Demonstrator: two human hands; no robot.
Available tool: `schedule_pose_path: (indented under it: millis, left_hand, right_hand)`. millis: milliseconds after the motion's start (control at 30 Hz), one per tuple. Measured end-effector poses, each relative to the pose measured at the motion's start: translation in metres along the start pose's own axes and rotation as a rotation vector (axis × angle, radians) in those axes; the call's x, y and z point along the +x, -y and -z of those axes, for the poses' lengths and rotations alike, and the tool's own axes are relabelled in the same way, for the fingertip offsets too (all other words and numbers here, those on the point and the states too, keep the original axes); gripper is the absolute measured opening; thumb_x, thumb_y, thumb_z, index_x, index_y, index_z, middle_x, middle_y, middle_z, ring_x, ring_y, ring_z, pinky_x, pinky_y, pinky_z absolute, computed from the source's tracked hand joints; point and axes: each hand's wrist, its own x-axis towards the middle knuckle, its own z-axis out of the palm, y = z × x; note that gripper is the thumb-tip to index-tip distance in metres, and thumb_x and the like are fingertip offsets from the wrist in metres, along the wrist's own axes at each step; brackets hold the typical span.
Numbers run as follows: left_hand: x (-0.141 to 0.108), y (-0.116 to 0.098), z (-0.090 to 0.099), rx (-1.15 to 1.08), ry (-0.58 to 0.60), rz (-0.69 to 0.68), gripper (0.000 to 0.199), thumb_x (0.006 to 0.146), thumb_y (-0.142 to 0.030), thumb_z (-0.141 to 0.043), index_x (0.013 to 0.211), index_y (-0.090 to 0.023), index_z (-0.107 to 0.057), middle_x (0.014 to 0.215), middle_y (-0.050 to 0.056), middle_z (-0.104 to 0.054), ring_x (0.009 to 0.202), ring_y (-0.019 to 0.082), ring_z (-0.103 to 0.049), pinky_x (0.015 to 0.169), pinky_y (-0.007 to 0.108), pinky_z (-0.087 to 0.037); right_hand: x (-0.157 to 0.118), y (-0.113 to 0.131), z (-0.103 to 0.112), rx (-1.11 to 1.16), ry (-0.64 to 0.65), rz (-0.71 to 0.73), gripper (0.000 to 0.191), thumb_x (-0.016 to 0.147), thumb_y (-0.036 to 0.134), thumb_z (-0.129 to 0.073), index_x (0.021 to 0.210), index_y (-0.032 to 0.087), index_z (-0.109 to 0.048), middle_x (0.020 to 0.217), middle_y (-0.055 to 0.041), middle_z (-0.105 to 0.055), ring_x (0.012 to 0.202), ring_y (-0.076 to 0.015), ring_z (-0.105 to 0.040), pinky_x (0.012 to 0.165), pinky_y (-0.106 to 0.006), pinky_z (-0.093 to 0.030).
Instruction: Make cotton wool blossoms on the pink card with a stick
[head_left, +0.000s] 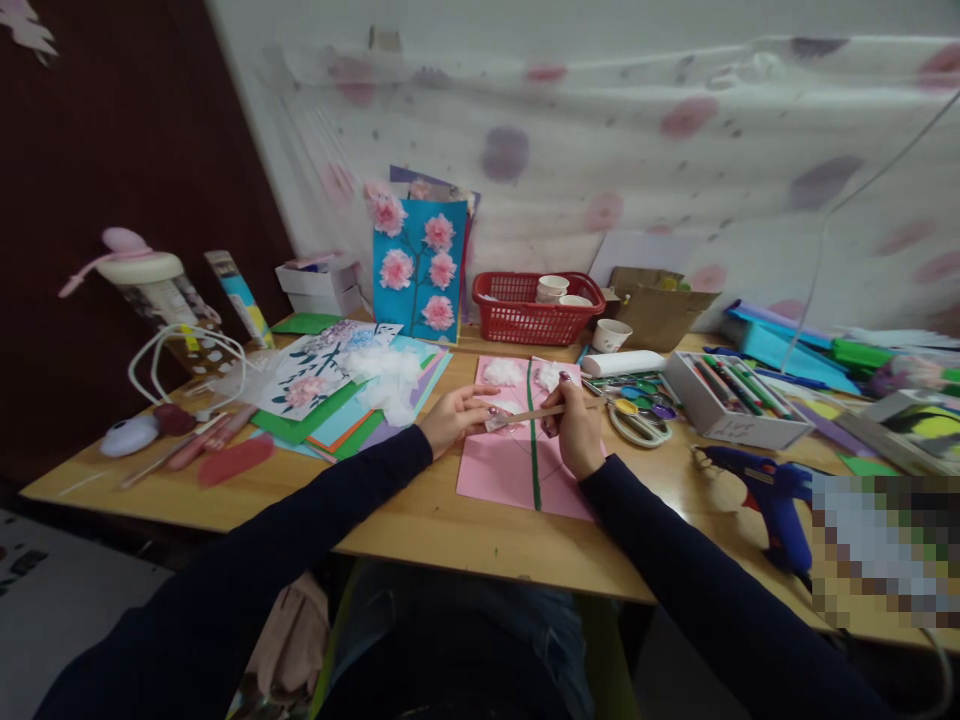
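Observation:
A pink sheet (495, 473) lies on the table, crossed top to bottom by a green strip (535, 460). White fluffy tufts (502, 373) sit on its upper part, left and right of the strip. My right hand (579, 430) pinches a thin brown stick (546, 411) that slants across the sheet. At the stick's left end, my left hand (459, 415) rests over the sheet's left edge, its fingers close together beside a small whitish piece. Whether those fingers grip that piece is too small to tell.
Papers and white fluff (386, 380) lie to the left. Behind stand a blue flower card (416, 255) and a red basket (525, 322). Scissors (639, 428), a marker box (739, 425) and a blue glue gun (780, 490) are to the right.

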Motion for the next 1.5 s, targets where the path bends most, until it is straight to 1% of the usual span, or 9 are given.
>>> schedule_pose_path:
  millis: [167,367,633,767,1000,1133,1300,1433,1500]
  left_hand:
    - [0.0,0.001,0.001,0.096,0.026,-0.037,0.059,0.056,-0.012,-0.08,0.11,-0.011,-0.054,0.082,0.006,-0.069,0.076,0.015,-0.067,0.085,0.035,-0.048]
    - [0.001,0.001,0.002,0.144,0.029,-0.048,0.064,0.054,-0.012,-0.081,0.111,-0.011,-0.051,0.085,0.006,-0.067,0.076,0.015,-0.066,0.081,0.034,-0.049]
    - [-0.001,0.0,0.001,0.266,0.043,-0.041,0.06,0.056,-0.013,-0.08,0.109,-0.01,-0.052,0.076,0.005,-0.069,0.073,0.014,-0.067,0.078,0.031,-0.05]
    - [-0.003,-0.001,-0.001,0.208,0.086,-0.026,0.062,0.058,-0.017,-0.08,0.112,-0.011,-0.051,0.079,0.006,-0.071,0.072,0.015,-0.067,0.077,0.032,-0.052]
    - [-0.004,-0.003,-0.002,0.139,0.109,-0.032,0.06,0.063,-0.016,-0.075,0.118,-0.01,-0.05,0.09,0.011,-0.071,0.082,0.018,-0.067,0.084,0.036,-0.05]
    - [-0.002,-0.001,0.001,0.226,0.078,-0.055,0.062,0.06,-0.011,-0.076,0.116,-0.011,-0.05,0.09,0.009,-0.068,0.078,0.016,-0.067,0.08,0.033,-0.051]
    - [0.003,0.001,0.007,0.315,-0.034,-0.11,0.057,0.06,-0.009,-0.075,0.111,-0.012,-0.05,0.081,0.002,-0.064,0.068,0.011,-0.065,0.073,0.028,-0.051]
    - [0.004,0.0,0.01,0.431,-0.164,-0.143,0.053,0.061,-0.005,-0.07,0.108,-0.013,-0.049,0.077,0.001,-0.065,0.065,0.011,-0.064,0.067,0.025,-0.051]
    - [0.003,-0.002,0.009,0.475,-0.196,-0.18,0.053,0.061,-0.005,-0.068,0.109,-0.013,-0.047,0.077,0.001,-0.067,0.069,0.013,-0.066,0.07,0.027,-0.052]
  right_hand:
    - [0.0,0.008,-0.002,0.019,-0.056,-0.009,0.038,0.08,0.039,-0.046,0.047,0.019,-0.048,0.028,0.0048,-0.038,0.025,-0.0076,-0.033,0.028,-0.019,-0.026]
    - [0.002,0.016,-0.001,-0.005,-0.201,-0.032,0.039,0.077,0.036,-0.047,0.042,0.02,-0.044,0.025,0.0054,-0.035,0.021,-0.007,-0.029,0.024,-0.019,-0.022]
    - [-0.005,0.011,-0.005,-0.011,-0.03,-0.042,0.039,0.079,0.036,-0.046,0.043,0.02,-0.045,0.026,0.0052,-0.035,0.023,-0.0074,-0.031,0.026,-0.019,-0.023]
    - [-0.006,0.008,-0.004,-0.035,-0.01,-0.02,0.042,0.08,0.037,-0.046,0.043,0.019,-0.046,0.026,0.0047,-0.036,0.023,-0.0075,-0.033,0.027,-0.019,-0.023]
    - [-0.004,0.006,-0.003,-0.048,-0.018,-0.015,0.04,0.081,0.036,-0.046,0.045,0.018,-0.048,0.028,0.0047,-0.038,0.024,-0.0077,-0.035,0.027,-0.019,-0.024]
    - [-0.004,0.01,-0.004,-0.033,-0.029,-0.02,0.039,0.081,0.035,-0.045,0.046,0.018,-0.048,0.028,0.0051,-0.037,0.024,-0.0074,-0.034,0.027,-0.019,-0.024]
    - [0.003,0.016,0.0,-0.04,-0.153,0.01,0.041,0.081,0.034,-0.044,0.043,0.019,-0.046,0.026,0.005,-0.036,0.023,-0.007,-0.031,0.026,-0.019,-0.023]
    - [0.012,0.007,0.008,-0.161,-0.17,0.079,0.041,0.079,0.032,-0.046,0.04,0.019,-0.046,0.027,0.0045,-0.038,0.025,-0.0069,-0.035,0.028,-0.018,-0.026]
    - [0.015,0.001,0.01,-0.188,-0.16,0.089,0.04,0.08,0.032,-0.045,0.042,0.019,-0.047,0.029,0.0046,-0.039,0.027,-0.0072,-0.037,0.03,-0.018,-0.027]
